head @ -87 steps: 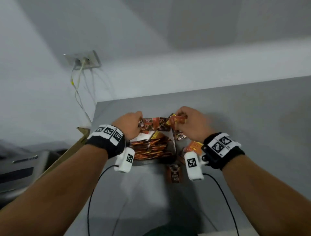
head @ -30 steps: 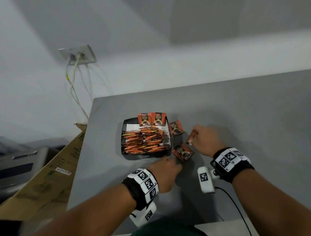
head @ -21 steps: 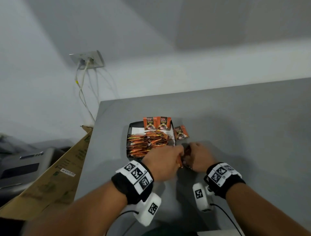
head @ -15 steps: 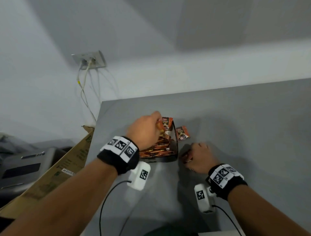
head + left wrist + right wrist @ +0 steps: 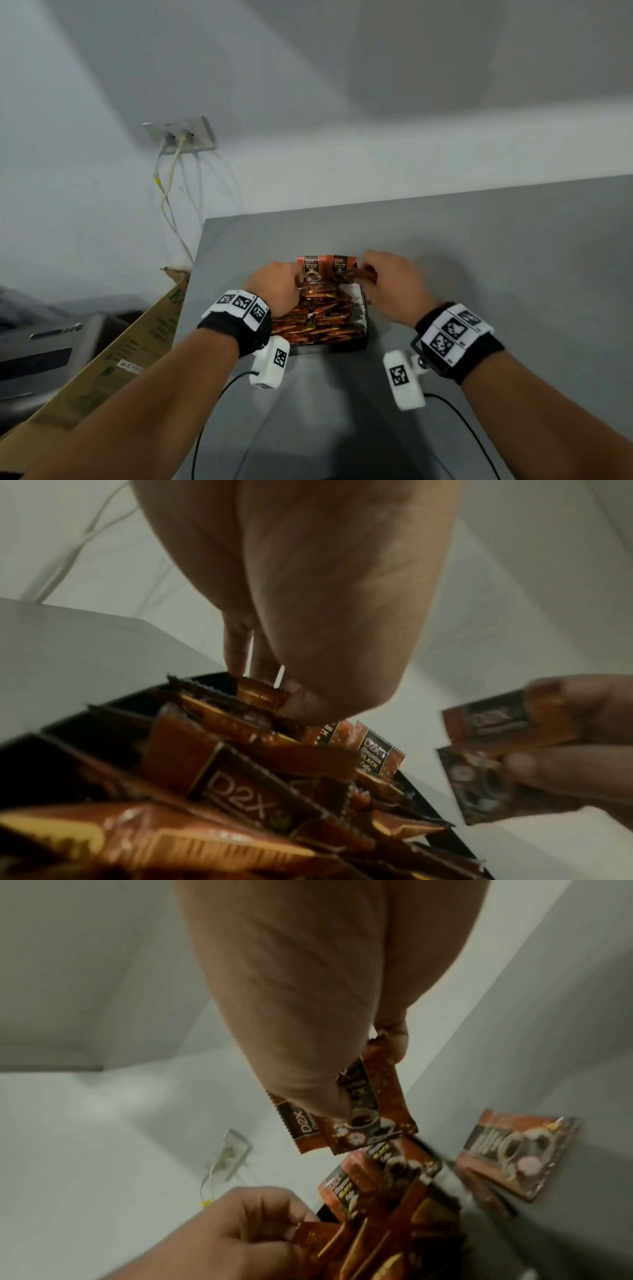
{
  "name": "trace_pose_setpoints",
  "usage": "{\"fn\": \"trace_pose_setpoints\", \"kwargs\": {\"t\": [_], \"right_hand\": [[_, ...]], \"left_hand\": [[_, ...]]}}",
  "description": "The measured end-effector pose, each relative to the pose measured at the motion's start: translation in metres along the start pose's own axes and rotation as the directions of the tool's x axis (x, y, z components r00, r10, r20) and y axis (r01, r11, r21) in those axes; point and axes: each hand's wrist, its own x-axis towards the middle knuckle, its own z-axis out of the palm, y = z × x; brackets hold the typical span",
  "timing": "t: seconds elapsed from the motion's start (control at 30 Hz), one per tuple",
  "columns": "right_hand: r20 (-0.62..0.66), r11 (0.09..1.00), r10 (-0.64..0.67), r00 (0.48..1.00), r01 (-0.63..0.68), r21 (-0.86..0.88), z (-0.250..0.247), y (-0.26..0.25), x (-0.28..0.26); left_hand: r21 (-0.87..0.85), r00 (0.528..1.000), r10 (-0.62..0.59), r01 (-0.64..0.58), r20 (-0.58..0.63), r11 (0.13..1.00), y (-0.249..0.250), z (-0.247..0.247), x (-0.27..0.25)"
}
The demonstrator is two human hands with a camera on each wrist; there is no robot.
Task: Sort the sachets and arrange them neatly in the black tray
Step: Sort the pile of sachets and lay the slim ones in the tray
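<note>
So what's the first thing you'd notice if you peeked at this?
Probably the black tray near the table's left edge, heaped with shiny orange coffee sachets. Both hands are busy over it: the left hand pinches a sachet in the pile, and the right hand holds two sachets above the tray's far end. One more sachet lies on the grey table beside the tray.
</note>
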Motion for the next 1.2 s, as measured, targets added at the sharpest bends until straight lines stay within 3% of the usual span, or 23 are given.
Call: {"fn": "trace_pose_setpoints", "kwargs": {"t": [0.23,0.5,0.57,0.67,0.7,0.77,0.87,0.93,1.1,1.2], "right_hand": [[0.129,0.994,-0.001,0.992,0.016,-0.111,0.047,-0.023,0.043],[0.297,0.998,-0.046,0.954,0.031,0.057,0.056,-0.023,0.045],[0.239,0.995,-0.056,0.969,0.034,0.095,0.048,-0.021,0.042],[-0.014,0.98,0.142,0.99,-0.139,0.143,0.027,-0.003,0.046],[-0.048,0.97,0.22,0.974,-0.213,0.118,0.023,0.012,0.049],[0.072,0.947,0.318,0.945,-0.314,-0.063,0.018,0.038,0.052],[0.278,0.925,0.327,0.904,-0.246,-0.289,0.026,0.056,0.044],[0.286,0.916,0.333,0.898,-0.236,-0.325,0.034,0.059,0.036],[0.259,0.885,0.458,0.851,-0.408,-0.224,0.036,0.074,0.033],[0.137,0.914,0.399,0.907,-0.404,0.015,0.016,0.064,0.031]], "left_hand": [[-0.033,0.999,0.004,-0.002,0.04,0.999,-0.014,0.001,-0.001],[-0.13,0.998,0.012,-0.005,0.053,0.992,-0.015,-0.003,-0.002],[-0.16,0.999,0.015,-0.008,0.041,0.987,-0.015,-0.002,-0.003],[-0.231,1.0,0.024,-0.023,0.001,0.973,-0.018,-0.002,-0.005],[-0.247,0.999,0.032,-0.037,-0.026,0.968,-0.018,-0.002,-0.006],[-0.268,0.995,0.043,-0.065,-0.087,0.961,-0.015,-0.003,-0.006],[-0.33,0.984,0.042,-0.099,-0.176,0.939,-0.006,-0.006,-0.006],[-0.383,0.974,0.038,-0.124,-0.224,0.915,-0.001,-0.008,-0.008],[-0.457,0.971,0.008,-0.119,-0.238,0.881,-0.006,-0.005,-0.022],[-0.492,0.971,-0.055,-0.068,-0.231,0.868,-0.016,0.0,-0.033]]}}
